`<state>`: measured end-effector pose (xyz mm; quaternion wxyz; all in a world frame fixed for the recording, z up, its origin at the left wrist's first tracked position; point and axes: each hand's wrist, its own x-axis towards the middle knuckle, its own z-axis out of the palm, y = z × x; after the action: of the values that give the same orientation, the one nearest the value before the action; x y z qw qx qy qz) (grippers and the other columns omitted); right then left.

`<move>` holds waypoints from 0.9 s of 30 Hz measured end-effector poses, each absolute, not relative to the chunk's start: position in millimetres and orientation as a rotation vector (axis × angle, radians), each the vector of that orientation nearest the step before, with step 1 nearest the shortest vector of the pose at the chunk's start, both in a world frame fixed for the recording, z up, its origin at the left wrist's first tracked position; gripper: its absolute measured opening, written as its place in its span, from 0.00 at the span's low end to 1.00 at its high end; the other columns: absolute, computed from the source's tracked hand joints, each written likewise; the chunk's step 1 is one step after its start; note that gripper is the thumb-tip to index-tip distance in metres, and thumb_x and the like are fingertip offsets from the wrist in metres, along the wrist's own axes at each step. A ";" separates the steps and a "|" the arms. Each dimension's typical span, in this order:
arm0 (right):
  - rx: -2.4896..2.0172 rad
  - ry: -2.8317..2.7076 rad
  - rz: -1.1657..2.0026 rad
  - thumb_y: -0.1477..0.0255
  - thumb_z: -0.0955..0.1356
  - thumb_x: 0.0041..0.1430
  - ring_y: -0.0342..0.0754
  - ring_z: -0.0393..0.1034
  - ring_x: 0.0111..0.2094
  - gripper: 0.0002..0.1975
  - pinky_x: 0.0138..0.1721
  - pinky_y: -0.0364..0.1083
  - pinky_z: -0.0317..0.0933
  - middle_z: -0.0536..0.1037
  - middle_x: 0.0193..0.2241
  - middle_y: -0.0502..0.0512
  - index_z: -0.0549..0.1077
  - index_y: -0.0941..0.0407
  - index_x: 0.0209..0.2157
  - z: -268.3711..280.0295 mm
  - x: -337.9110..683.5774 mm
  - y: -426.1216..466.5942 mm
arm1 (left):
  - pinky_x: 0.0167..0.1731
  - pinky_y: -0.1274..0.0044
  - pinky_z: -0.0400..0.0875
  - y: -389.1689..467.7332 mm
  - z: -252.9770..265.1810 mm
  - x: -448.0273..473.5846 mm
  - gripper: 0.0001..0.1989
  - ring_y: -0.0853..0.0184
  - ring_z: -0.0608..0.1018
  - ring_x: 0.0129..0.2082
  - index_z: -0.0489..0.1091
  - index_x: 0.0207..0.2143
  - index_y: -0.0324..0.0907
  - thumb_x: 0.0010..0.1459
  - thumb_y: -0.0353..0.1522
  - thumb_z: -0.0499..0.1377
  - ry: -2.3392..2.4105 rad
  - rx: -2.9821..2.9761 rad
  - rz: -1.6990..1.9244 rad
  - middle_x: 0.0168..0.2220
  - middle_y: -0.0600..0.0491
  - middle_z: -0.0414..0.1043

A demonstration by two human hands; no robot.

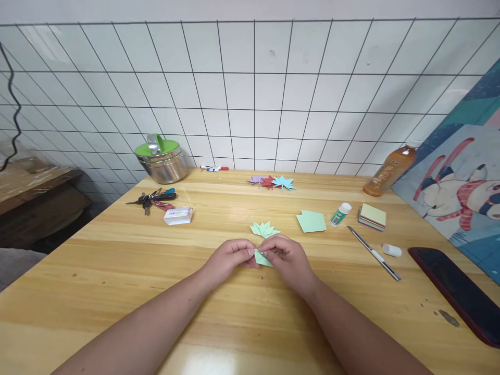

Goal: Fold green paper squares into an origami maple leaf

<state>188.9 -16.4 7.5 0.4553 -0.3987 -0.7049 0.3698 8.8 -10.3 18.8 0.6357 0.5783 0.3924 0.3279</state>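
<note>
A small folded piece of light green paper point(262, 258) is held between my two hands, low over the wooden table. My left hand point(233, 256) pinches its left edge between thumb and fingers. With thumb and forefinger, my right hand point(287, 258) grips its upper right side. Just beyond my fingertips lies a light green folded paper leaf shape point(264, 228) with several points. Farther right is a light green paper sheet point(311, 222). Purple point(255, 179), red point(268, 181) and blue paper leaf shapes point(284, 182) lie together near the wall.
On the right are an uncapped glue stick point(340, 214), its white cap point(391, 250), a cutter knife point(374, 253), a sticky-note stack point(372, 216), a phone point(457, 291) and a bottle point(391, 169). Leftward stand a steel pot point(164, 161), keys point(152, 198), a small box point(178, 215) and a marker point(214, 168).
</note>
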 end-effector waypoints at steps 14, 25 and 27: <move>-0.919 -1.831 0.833 0.77 0.64 0.54 0.45 0.69 0.35 0.09 0.38 0.45 0.63 0.75 0.31 0.52 0.75 0.52 0.31 13.2 186.9 -19.0 | 0.32 0.78 0.66 -10.6 18.6 9.6 0.15 0.69 0.72 0.26 0.69 0.27 0.38 0.53 0.42 0.56 0.980 1.337 0.697 0.23 0.53 0.72; -1.202 -1.610 1.279 0.67 0.66 0.52 0.44 0.68 0.29 0.09 0.32 0.43 0.63 0.75 0.27 0.52 0.73 0.57 0.31 12.0 183.9 -19.0 | 0.25 0.81 0.58 -17.3 27.5 7.9 0.12 0.70 0.69 0.24 0.70 0.26 0.42 0.57 0.35 0.50 1.327 2.171 0.646 0.23 0.56 0.70; -1.198 -1.643 1.247 0.66 0.66 0.52 0.44 0.67 0.29 0.08 0.32 0.43 0.62 0.74 0.26 0.51 0.73 0.56 0.29 9.9 183.6 -18.2 | 0.25 0.81 0.58 -17.6 28.1 7.7 0.12 0.70 0.70 0.24 0.70 0.27 0.42 0.57 0.35 0.50 1.333 2.201 0.640 0.23 0.56 0.71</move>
<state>183.6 -18.2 9.9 0.3692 -0.4666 -0.6403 0.4859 7.7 -17.6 28.1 0.2426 0.8052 0.4877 0.2342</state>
